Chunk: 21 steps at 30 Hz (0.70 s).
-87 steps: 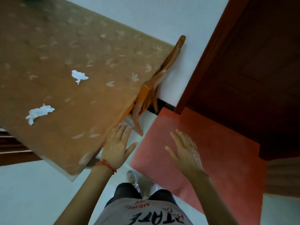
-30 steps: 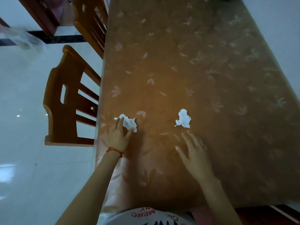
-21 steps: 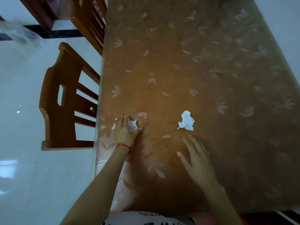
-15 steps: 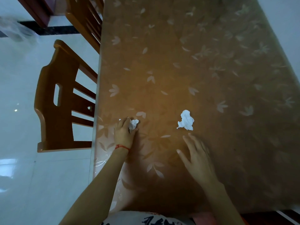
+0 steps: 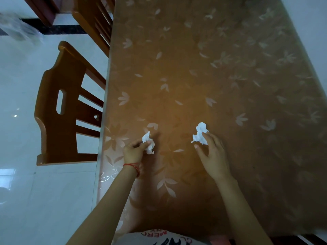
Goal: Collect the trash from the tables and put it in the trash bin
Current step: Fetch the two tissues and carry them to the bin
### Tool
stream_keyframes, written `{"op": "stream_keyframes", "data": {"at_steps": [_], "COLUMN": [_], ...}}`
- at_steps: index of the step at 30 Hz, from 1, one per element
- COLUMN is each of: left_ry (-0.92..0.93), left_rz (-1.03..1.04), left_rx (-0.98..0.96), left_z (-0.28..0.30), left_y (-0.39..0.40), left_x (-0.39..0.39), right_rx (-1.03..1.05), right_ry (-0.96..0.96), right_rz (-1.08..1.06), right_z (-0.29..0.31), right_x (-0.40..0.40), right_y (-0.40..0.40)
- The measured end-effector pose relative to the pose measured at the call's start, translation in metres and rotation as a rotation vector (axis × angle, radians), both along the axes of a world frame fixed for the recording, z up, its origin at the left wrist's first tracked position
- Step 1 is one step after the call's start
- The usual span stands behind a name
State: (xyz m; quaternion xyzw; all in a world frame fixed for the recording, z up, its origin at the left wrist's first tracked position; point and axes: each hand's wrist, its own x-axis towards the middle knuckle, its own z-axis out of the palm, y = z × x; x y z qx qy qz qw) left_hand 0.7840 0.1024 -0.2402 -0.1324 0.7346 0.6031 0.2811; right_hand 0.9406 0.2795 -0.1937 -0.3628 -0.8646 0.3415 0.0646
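While left hand [image 5: 134,151] pinches one tissue [image 5: 147,142], right hand [image 5: 211,152] spread, fingertips touching second tissue [image 5: 200,132]

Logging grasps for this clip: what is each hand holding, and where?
Left hand pinches a tissue at its middle. Right hand touches the other tissue at its near edge, not yet gripping.
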Motion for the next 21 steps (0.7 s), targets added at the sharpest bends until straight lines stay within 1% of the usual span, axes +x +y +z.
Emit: {"op": "stream_keyframes", "data": {"at_steps": [2, 6, 12, 15, 17, 19, 21], "left_ry": [-0.096, -0.175, -0.181, -0.179, -0.172, -0.157, -0.148], "left_rz": [0.041, 0.058, 0.062, 0.078, 0.086, 0.096, 0.109], "left_rx": [0.065, 0.123, 0.131, 0.133, 0.144, 0.143, 0.136], "left_z": [0.004, 0.008, 0.012, 0.015, 0.017, 0.02, 0.021], "left_y": [-0.001, -0.003, -0.006, -0.008, -0.008, -0.009, -0.011], "left_x": [0.007, 0.02, 0.027, 0.027, 0.028, 0.028, 0.029], "right_rx": [-0.05, -0.048, 0.089, 0.083, 0.096, 0.048, -0.13], "right_ry": [0.007, -0.031, -0.133, -0.067, -0.038, -0.005, 0.051], "right_rz": [-0.056, -0.096, -0.051, -0.092, -0.078, -0.12, -0.259], "right_z": [-0.01, -0.033, -0.057, -0.06, -0.06, -0.06, -0.055], "right_x": [-0.01, -0.029, -0.04, -0.039, -0.037, -0.037, -0.039], "right_y": [0.01, 0.024, 0.024, 0.023, 0.022, 0.021, 0.019]}}
